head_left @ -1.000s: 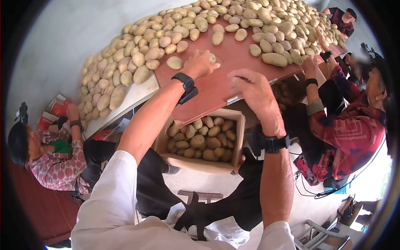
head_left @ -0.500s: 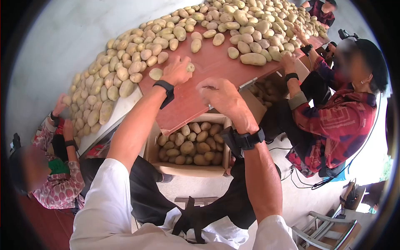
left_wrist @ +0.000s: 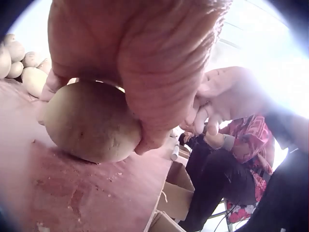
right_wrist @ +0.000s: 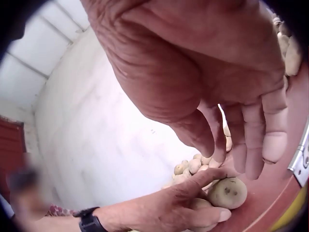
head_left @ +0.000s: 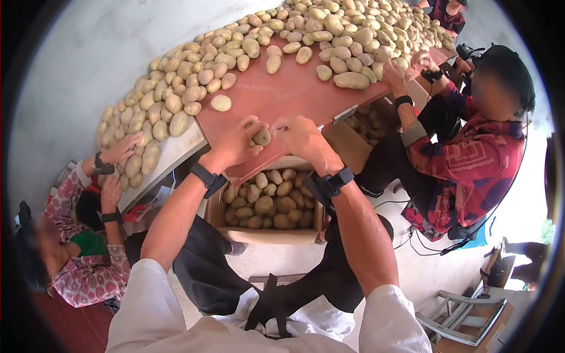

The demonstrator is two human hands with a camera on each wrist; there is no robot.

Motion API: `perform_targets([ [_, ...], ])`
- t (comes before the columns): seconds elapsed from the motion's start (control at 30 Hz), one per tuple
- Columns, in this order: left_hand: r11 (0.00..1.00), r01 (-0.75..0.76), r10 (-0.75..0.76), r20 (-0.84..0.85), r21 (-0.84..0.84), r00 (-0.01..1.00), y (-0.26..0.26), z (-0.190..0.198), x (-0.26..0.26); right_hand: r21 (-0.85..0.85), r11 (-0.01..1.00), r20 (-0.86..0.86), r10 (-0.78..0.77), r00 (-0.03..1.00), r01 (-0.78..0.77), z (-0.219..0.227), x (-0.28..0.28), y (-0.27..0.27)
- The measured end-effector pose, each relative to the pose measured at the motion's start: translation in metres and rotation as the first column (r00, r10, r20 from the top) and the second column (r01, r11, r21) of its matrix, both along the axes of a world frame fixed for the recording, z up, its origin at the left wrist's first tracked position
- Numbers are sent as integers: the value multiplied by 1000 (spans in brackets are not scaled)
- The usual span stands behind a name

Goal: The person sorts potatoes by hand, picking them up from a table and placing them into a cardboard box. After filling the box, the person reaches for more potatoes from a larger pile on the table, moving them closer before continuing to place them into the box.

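Note:
In the head view my left hand (head_left: 234, 144) grips a potato (head_left: 262, 137) over the near part of the red-brown tabletop (head_left: 288, 97). The left wrist view has this pale potato (left_wrist: 91, 121) large, between fingers and thumb, close over the dusty surface. Part of another potato (right_wrist: 200, 212) shows beside it in the right wrist view, partly behind my left thumb. My right hand (head_left: 303, 141) is just to the right of the held potato. Its fingers (right_wrist: 251, 125) hang loosely bent with nothing in them. One loose potato (head_left: 221, 103) lies beyond my left hand.
A cardboard box (head_left: 268, 236) of potatoes stands below the table edge. A large potato heap (head_left: 194, 82) lines the wall side. Another box (head_left: 347, 141) stands at the right, by a seated person in red plaid (head_left: 471, 141). A second person (head_left: 94, 253) works at the left.
My left hand has come back toward the near table edge with the potato, turning it. My right hand has drawn in beside it. The left neighbour's hands have moved onto the heap's edge.

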State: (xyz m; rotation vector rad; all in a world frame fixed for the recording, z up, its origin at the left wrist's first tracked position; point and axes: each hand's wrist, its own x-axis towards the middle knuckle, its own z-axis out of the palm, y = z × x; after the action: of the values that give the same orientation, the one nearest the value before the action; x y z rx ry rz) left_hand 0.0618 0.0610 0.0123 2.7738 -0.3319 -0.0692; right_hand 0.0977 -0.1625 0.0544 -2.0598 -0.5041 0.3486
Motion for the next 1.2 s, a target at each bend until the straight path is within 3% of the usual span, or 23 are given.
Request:
perform_targets([
  [0.07,1000,12,-11,-17,9,1000,4,0,-5,-202,979,51,4,999,7,-10,3,11],
  [0.1,996,7,-8,-6,-86,1000,7,-2,-7,-213,977,42,2,999,7,-12,1,17],
  [0.17,985,-8,7,-4,-175,1000,5,-4,-16,-327,944,206,33,978,37,-21,-5,21],
  [0.23,964,-111,90,-96,-242,991,-1,8,-27,-328,944,191,28,981,37,-27,-12,25],
  [0.3,972,-145,128,-102,-187,987,-1,5,-36,-323,946,176,27,984,32,-34,-16,32],
  [0.37,969,-167,151,-101,-184,983,24,-1,-17,-452,892,142,80,987,-8,-36,12,65],
  [0.43,975,-76,73,-22,-209,997,32,-4,-23,-462,887,165,96,982,-9,-49,16,76],
  [0.53,977,-84,68,-85,-197,994,44,-4,-34,-484,875,168,107,980,-12,-47,14,89],
  [0.87,974,-192,191,-23,-118,981,77,-8,-61,-428,901,217,175,960,-68,-71,43,98],
  [0.93,961,-195,193,-29,-198,981,76,-11,-64,-499,861,181,218,959,-101,-63,37,93],
  [1.07,971,-217,218,4,-98,976,72,-16,-69,-631,753,100,319,942,-188,-61,21,99],
  [1.13,967,-247,247,3,-65,969,68,-13,-71,-604,796,295,274,915,-44,-65,11,99],
  [1.2,962,-269,269,-6,-43,963,67,-10,-77,-634,770,271,309,912,-73,-58,7,96],
])
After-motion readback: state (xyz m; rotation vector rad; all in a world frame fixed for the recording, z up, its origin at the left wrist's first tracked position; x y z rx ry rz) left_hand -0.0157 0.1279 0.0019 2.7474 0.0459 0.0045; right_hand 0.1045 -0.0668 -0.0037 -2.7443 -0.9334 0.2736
